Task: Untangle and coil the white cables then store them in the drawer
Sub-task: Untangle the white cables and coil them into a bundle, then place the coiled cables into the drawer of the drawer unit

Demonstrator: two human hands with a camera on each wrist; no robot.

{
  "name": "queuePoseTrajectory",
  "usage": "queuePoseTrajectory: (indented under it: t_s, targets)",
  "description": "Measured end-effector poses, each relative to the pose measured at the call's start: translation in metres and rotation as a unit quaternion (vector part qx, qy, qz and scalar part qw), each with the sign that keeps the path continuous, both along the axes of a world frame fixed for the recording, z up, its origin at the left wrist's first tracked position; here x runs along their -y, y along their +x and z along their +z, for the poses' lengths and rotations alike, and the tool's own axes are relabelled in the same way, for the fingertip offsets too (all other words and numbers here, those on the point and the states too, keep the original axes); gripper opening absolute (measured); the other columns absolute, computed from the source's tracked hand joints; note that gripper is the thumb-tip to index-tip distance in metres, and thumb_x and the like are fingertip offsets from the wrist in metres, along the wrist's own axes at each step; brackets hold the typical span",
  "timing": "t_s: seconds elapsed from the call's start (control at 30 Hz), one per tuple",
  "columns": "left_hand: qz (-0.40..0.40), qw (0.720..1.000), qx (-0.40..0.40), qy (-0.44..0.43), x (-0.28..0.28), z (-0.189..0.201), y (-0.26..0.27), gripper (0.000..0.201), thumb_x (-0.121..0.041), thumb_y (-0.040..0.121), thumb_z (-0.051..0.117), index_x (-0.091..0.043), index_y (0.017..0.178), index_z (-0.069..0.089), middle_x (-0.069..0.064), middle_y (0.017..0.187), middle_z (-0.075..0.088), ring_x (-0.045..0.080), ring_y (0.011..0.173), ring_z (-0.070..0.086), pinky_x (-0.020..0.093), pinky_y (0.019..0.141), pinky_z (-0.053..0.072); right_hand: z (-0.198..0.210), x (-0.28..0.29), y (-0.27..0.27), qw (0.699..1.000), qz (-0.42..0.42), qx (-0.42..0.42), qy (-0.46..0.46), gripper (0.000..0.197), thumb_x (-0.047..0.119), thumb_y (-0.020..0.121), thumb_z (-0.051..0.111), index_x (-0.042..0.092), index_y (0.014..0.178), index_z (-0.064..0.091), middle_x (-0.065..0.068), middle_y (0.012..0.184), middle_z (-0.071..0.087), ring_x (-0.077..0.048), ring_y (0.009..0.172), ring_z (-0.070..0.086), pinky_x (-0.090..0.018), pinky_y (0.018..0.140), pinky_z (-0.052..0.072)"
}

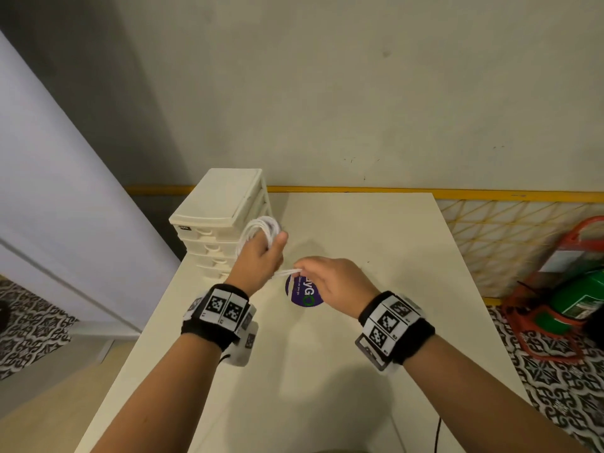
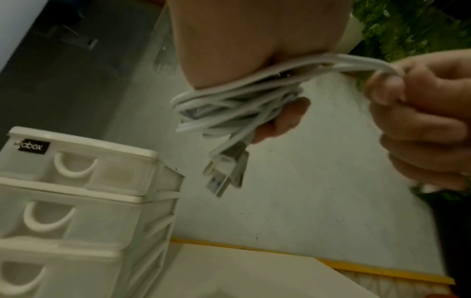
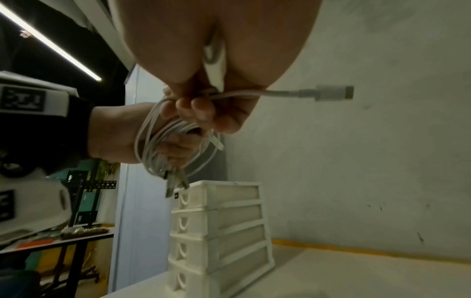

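Note:
My left hand (image 1: 260,256) holds a coil of white cables (image 1: 258,231) above the table, its loops wound round the fingers. In the left wrist view the coil (image 2: 229,108) lies across the palm, with USB plugs (image 2: 225,173) dangling below. My right hand (image 1: 322,279) pinches the free strands (image 1: 287,273) stretched from the coil. In the right wrist view its fingers (image 3: 201,113) grip the strands, and a white plug end (image 3: 333,93) sticks out to the right. The white drawer unit (image 1: 222,220) stands at the table's back left, with every drawer shut.
A round purple sticker (image 1: 302,294) lies on the white table (image 1: 376,322) under my right hand. Beyond the table's right edge are a yellow mesh panel (image 1: 510,233) and a green and red object (image 1: 575,289). A wall runs behind.

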State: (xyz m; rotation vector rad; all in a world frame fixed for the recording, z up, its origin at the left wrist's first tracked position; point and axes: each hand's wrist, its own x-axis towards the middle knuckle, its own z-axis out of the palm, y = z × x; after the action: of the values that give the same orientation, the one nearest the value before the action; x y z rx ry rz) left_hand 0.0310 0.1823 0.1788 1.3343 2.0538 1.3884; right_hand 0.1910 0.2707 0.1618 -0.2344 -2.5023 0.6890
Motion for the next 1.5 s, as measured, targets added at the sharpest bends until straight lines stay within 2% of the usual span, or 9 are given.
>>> queuePoseTrajectory:
  t_s: [0.13, 0.23, 0.37, 0.53, 0.73, 0.97, 1.23, 1.37, 1.5]
  targets:
    - [-0.125, 0.986, 0.076, -0.082, 0.007, 0.002, 0.02, 0.082, -0.074, 0.084, 0.015, -0.002, 0.065, 0.051, 0.0, 0.041, 0.045, 0.014, 0.035, 0.041, 0.023, 0.044, 0.04, 0.015, -0.004, -0.003, 0.999, -0.005, -0.038, 0.039, 0.033, 0.03, 0.092, 0.035, 0.014, 0.1, 0.063, -0.003, 0.084, 0.07, -0.026, 0.073, 0.061, -0.035, 0.067, 0.047]
    - [-0.204, 0.965, 0.13, -0.103, 0.015, 0.005, 0.03, 0.078, -0.075, 0.084, 0.028, -0.003, 0.074, 0.056, 0.0, 0.037, 0.04, 0.012, 0.032, 0.034, 0.019, 0.044, 0.037, 0.02, -0.012, -0.003, 0.998, -0.021, -0.051, -0.006, 0.035, 0.038, 0.089, 0.036, 0.014, 0.102, 0.059, -0.003, 0.081, 0.067, -0.021, 0.076, 0.06, -0.035, 0.069, 0.048]
    - [-0.227, 0.946, 0.205, -0.107, 0.021, 0.005, 0.034, 0.049, -0.034, 0.084, 0.063, 0.007, 0.064, 0.046, 0.004, 0.04, 0.036, 0.014, 0.031, 0.027, 0.019, 0.039, 0.029, 0.011, -0.017, -0.009, 0.992, 0.005, -0.069, -0.103, 0.021, 0.018, 0.092, 0.052, 0.015, 0.104, 0.069, 0.014, 0.085, 0.049, -0.003, 0.081, 0.053, -0.015, 0.076, 0.043]
    - [-0.266, 0.9, 0.336, -0.073, 0.032, 0.007, 0.025, 0.039, -0.024, 0.08, 0.063, -0.006, 0.053, 0.04, -0.001, 0.034, 0.031, 0.01, 0.027, 0.023, 0.017, 0.037, 0.023, 0.009, -0.006, -0.021, 0.951, 0.032, -0.024, -0.308, 0.035, 0.023, 0.1, 0.038, 0.005, 0.103, 0.068, 0.002, 0.098, 0.06, -0.008, 0.094, 0.059, -0.021, 0.089, 0.044]
    - [-0.279, 0.858, 0.43, -0.029, 0.035, 0.013, -0.003, 0.027, -0.021, 0.082, 0.058, 0.0, 0.066, 0.054, -0.003, 0.033, 0.036, 0.008, 0.024, 0.031, 0.017, 0.037, 0.027, 0.013, 0.017, -0.04, 0.9, 0.061, -0.026, -0.431, 0.066, 0.075, 0.08, 0.034, 0.024, 0.11, 0.063, 0.002, 0.108, 0.067, -0.012, 0.107, 0.061, -0.025, 0.097, 0.045]
    - [-0.148, 0.932, 0.331, -0.028, 0.043, 0.012, -0.05, 0.035, -0.028, 0.085, 0.064, -0.01, 0.056, 0.06, 0.008, 0.047, 0.054, 0.017, 0.042, 0.054, 0.024, 0.052, 0.048, 0.007, 0.042, -0.089, 0.903, -0.067, -0.118, -0.409, 0.026, 0.033, 0.092, 0.054, 0.013, 0.105, 0.065, -0.005, 0.095, 0.069, -0.015, 0.09, 0.064, -0.025, 0.083, 0.05]
    - [0.012, 0.981, 0.192, 0.03, 0.06, -0.005, -0.084, 0.017, -0.027, 0.093, 0.06, -0.017, 0.106, 0.064, 0.003, 0.088, 0.069, 0.012, 0.075, 0.064, 0.026, 0.072, 0.052, -0.006, 0.073, -0.15, 0.863, -0.205, -0.159, -0.434, 0.018, 0.037, 0.09, 0.057, 0.021, 0.089, 0.066, 0.011, 0.066, 0.064, -0.008, 0.062, 0.059, -0.022, 0.06, 0.046]
    - [0.03, 0.974, 0.226, -0.01, 0.066, -0.013, -0.111, 0.021, -0.029, 0.099, 0.047, -0.019, 0.108, 0.063, 0.004, 0.102, 0.068, 0.016, 0.091, 0.063, 0.033, 0.084, 0.051, -0.015, 0.086, -0.179, 0.879, -0.219, -0.139, -0.399, 0.019, 0.039, 0.088, 0.058, 0.021, 0.089, 0.065, 0.003, 0.083, 0.068, -0.012, 0.074, 0.063, -0.032, 0.073, 0.05]
    - [0.11, 0.959, 0.263, 0.007, 0.069, -0.021, -0.131, 0.043, -0.053, 0.093, 0.047, -0.018, 0.09, 0.071, 0.001, 0.081, 0.07, 0.017, 0.072, 0.063, 0.032, 0.067, 0.051, -0.018, 0.1, -0.209, 0.895, -0.22, -0.109, -0.373, 0.026, 0.041, 0.088, 0.057, 0.016, 0.096, 0.058, 0.004, 0.085, 0.066, -0.01, 0.076, 0.062, -0.029, 0.072, 0.049]
